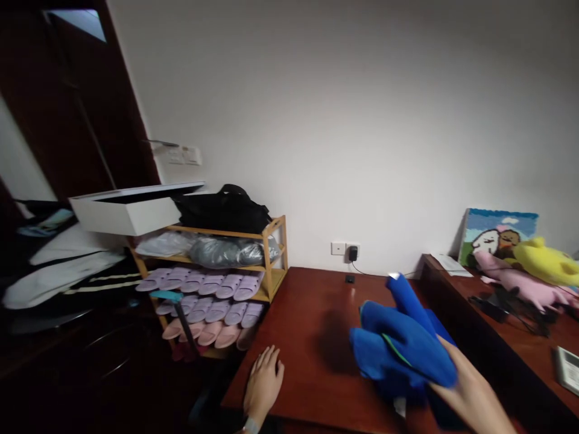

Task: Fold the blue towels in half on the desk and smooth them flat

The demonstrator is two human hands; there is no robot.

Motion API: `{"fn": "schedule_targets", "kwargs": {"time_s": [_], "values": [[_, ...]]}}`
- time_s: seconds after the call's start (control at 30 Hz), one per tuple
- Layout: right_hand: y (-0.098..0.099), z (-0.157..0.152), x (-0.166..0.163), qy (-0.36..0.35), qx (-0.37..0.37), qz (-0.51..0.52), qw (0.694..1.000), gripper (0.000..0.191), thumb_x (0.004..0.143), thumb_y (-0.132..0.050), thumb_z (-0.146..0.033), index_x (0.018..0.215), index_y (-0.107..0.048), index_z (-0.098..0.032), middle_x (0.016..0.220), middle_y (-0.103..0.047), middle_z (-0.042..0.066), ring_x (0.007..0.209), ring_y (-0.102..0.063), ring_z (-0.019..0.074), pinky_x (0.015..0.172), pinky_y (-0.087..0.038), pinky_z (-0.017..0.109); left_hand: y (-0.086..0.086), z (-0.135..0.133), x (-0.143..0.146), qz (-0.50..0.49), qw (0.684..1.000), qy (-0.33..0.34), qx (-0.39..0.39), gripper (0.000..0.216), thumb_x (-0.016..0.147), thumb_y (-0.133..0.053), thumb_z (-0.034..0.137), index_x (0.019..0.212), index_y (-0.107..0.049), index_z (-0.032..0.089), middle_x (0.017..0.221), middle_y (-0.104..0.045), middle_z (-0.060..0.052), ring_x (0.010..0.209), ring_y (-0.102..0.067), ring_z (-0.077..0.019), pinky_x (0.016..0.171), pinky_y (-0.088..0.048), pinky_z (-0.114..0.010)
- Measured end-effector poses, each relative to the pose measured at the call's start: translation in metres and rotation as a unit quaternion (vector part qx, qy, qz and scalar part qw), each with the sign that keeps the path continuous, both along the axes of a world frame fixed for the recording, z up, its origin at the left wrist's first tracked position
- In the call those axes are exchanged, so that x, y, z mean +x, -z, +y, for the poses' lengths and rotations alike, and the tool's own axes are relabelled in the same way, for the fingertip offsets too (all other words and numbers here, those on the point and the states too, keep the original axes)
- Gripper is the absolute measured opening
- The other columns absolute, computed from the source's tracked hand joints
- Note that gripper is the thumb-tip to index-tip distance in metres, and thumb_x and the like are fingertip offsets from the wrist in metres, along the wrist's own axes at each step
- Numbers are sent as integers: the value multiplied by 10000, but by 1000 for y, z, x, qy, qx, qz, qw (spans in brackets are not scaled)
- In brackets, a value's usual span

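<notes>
The right hand point(470, 395) grips a bunched blue cloth point(404, 343) and holds it just above the red-brown table point(312, 301), near the table's right side; the left hand point(263, 383) lies flat on the table's near left edge, fingers loose and spread, holding nothing; a wooden shoe rack point(271, 265) full of slippers point(212, 298) stands left of the table; soft toys point(534, 271) sit to the table's right.
</notes>
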State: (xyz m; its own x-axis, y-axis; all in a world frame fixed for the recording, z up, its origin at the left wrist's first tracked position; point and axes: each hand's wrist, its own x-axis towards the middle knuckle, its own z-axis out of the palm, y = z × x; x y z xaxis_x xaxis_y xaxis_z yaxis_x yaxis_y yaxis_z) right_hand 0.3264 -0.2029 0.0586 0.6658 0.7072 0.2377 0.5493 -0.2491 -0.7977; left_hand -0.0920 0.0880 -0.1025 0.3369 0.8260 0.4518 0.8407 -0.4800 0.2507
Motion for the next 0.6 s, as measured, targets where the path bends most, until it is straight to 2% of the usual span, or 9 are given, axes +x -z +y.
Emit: {"fn": "schedule_targets", "kwargs": {"time_s": [0.07,0.17,0.23,0.3,0.37,0.43,0.5,0.57,0.6], "values": [[-31,85,-24,-106,25,-108,988,798,677,-765,-457,1429,-533,-319,1383,-611,86,1307,-525,378,1113,-404,462,6,1,-3,-3,1000,-2,1,464,910,-433,308,1257,-713,181,1366,-688,-111,1324,-591,-298,1135,-470,-471],[-57,219,-59,-99,-50,-196,974,784,779,-701,-395,1508,-429,-296,1376,-595,120,1302,-504,365,1131,-322,515,20,6,-7,-12,1000,-4,5,454,904,-452,314,1272,-708,242,1378,-682,-86,1329,-587,-306,1120,-493,-492],[-54,287,-76,-87,-95,-213,969,781,803,-681,-314,1526,-387,-296,1527,-470,114,1411,-381,350,1182,-211,528,29,11,-10,-14,1000,-6,6,457,903,-458,326,1289,-697,274,1392,-672,-76,1335,-581,-316,1114,-501,-513],[-35,327,-89,-78,-125,-194,970,689,829,-639,-272,1489,-441,-254,1574,-410,140,1437,-340,365,1173,-199,563,36,15,-12,-9,1000,-5,3,460,901,-462,334,1298,-691,300,1391,-672,-72,1330,-585,-324,1104,-511,-529],[-8,336,-98,-82,-148,-165,972,513,853,-588,-277,1363,-569,-221,1523,-475,158,1361,-443,364,1116,-303,557,40,17,-13,-3,1000,0,-1,462,901,-465,338,1306,-685,316,1390,-672,-70,1326,-587,-331,1097,-517,-539],[24,316,-97,-101,-160,-145,971,349,867,-546,-306,1179,-676,-219,1395,-596,134,1222,-571,311,1038,-412,464,38,16,-12,-4,1000,3,-4,467,907,-462,339,1322,-673,310,1403,-662,-69,1343,-570,-333,1105,-508,-543],[55,269,-80,-122,-161,-132,970,276,867,-519,-352,1006,-722,-229,1226,-688,107,1098,-643,262,967,-467,372,33,13,-11,-9,1000,3,-10,470,915,-455,338,1333,-664,287,1420,-648,-74,1365,-548,-332,1122,-488,-537],[83,203,-44,-116,-156,-102,976,294,846,-506,-431,882,-732,-245,1081,-733,103,1015,-683,272,918,-506,369,27,10,-9,-12,1000,2,-17,468,923,-446,335,1330,-664,260,1424,-644,-84,1371,-540,-328,1132,-475,-528],[96,166,-21,-90,-119,-45,988,291,807,-536,-476,841,-737,-268,1020,-753,90,1001,-697,291,918,-520,384,25,9,-8,-11,1000,3,-22,466,925,-445,338,1324,-668,248,1420,-646,-90,1369,-541,-328,1135,-470,-524]]}}
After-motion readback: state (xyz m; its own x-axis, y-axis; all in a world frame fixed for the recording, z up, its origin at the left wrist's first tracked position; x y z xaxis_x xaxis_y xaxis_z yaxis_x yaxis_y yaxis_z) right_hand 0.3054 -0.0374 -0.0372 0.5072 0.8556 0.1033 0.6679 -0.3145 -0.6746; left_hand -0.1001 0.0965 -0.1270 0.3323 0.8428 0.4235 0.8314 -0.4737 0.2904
